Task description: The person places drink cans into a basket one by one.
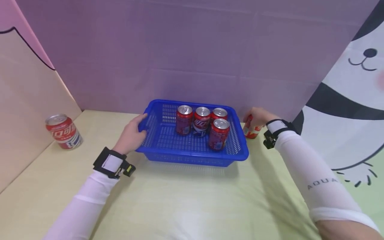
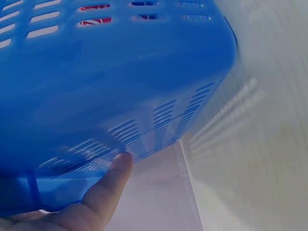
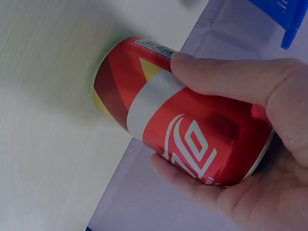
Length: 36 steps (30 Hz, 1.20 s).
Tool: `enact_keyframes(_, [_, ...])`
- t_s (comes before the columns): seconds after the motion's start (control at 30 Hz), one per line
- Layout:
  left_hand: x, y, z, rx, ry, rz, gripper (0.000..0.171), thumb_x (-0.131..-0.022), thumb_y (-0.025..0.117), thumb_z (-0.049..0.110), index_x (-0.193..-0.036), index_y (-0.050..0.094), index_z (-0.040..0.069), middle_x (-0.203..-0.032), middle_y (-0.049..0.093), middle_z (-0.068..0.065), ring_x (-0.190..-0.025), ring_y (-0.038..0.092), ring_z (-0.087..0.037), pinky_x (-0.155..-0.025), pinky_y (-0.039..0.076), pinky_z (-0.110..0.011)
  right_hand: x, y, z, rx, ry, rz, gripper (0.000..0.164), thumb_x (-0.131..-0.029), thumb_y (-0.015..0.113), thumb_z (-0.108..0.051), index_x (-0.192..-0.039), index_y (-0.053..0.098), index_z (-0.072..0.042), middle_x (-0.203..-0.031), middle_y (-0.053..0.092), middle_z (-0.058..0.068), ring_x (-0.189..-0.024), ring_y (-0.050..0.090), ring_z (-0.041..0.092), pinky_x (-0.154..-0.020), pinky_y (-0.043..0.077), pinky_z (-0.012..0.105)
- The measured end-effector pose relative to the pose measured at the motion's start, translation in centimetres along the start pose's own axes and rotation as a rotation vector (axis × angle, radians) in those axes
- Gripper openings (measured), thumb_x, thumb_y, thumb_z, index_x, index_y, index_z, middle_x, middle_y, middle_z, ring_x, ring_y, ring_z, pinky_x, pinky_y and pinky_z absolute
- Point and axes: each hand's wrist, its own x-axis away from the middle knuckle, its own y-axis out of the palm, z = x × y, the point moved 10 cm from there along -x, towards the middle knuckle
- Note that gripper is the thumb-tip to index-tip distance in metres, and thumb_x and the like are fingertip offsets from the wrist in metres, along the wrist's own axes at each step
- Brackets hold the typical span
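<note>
A blue plastic basket (image 1: 180, 155) with slotted walls holds several red soda cans (image 1: 201, 121), all upright toward its right half. My left hand (image 1: 132, 133) grips the basket's left rim; from the left wrist view, one finger (image 2: 113, 175) reaches along the outside of the wall. Beyond the basket's right end, my right hand (image 1: 259, 116) holds another red can (image 3: 202, 130). Thumb and fingers wrap around that can in the right wrist view, its lower end close to the table. Whether it touches the table I cannot tell.
A larger-looking red and white can (image 1: 64, 131) stands at the left of the pale table (image 1: 180, 200). Behind the basket rises a purple wall covering (image 1: 192, 50). A panda-print panel (image 1: 354, 100) closes off the right side.
</note>
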Motion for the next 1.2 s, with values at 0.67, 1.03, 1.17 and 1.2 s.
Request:
enact_keyframes(0.67, [0.0,0.7,0.2,0.018,-0.008,-0.018,0.063,-0.091,0.047,-0.008,-0.149,0.024,-0.011,-0.151,0.028,-0.032,-0.132,0.036,-0.048,-0.108,0.031,-0.057,3.0,-1.9,-1.0,0.112,-0.139,0.159,0.037,-0.065,0.074,0.003,-0.102,0.07,0.001,-0.094,0.064,0.017,-0.085,0.058,0.036,-0.069,0.055,0.045])
enact_keyframes(1.03, [0.0,0.2,0.2,-0.008,-0.01,-0.007,0.064,-0.092,0.048,-0.007,-0.15,0.021,-0.012,-0.15,0.028,-0.034,-0.134,0.034,-0.048,-0.109,0.029,-0.057,7.3,-10.5,-7.3,0.234,-0.228,0.246,0.041,-0.07,0.074,0.004,-0.11,0.069,0.0,-0.105,0.061,0.023,-0.094,0.057,0.037,-0.071,0.056,0.047])
enact_keyframes(1.17, [0.1,0.2,0.1,-0.003,-0.01,-0.015,0.064,-0.092,0.047,-0.006,-0.15,0.02,-0.012,-0.151,0.026,-0.034,-0.135,0.031,-0.048,-0.11,0.026,-0.057,8.9,-12.2,-11.0,0.275,-0.286,0.237,0.042,-0.073,0.076,0.002,-0.114,0.068,-0.001,-0.11,0.056,0.021,-0.1,0.054,0.037,-0.075,0.056,0.049])
enact_keyframes(1.2, [0.2,0.1,0.0,-0.007,-0.008,-0.014,0.064,-0.092,0.047,-0.006,-0.15,0.02,-0.012,-0.151,0.025,-0.034,-0.135,0.03,-0.049,-0.11,0.026,-0.057,9.2,-12.4,-11.9,0.28,-0.297,0.23,0.042,-0.074,0.077,0.001,-0.115,0.068,-0.002,-0.111,0.055,0.02,-0.102,0.053,0.036,-0.076,0.056,0.049])
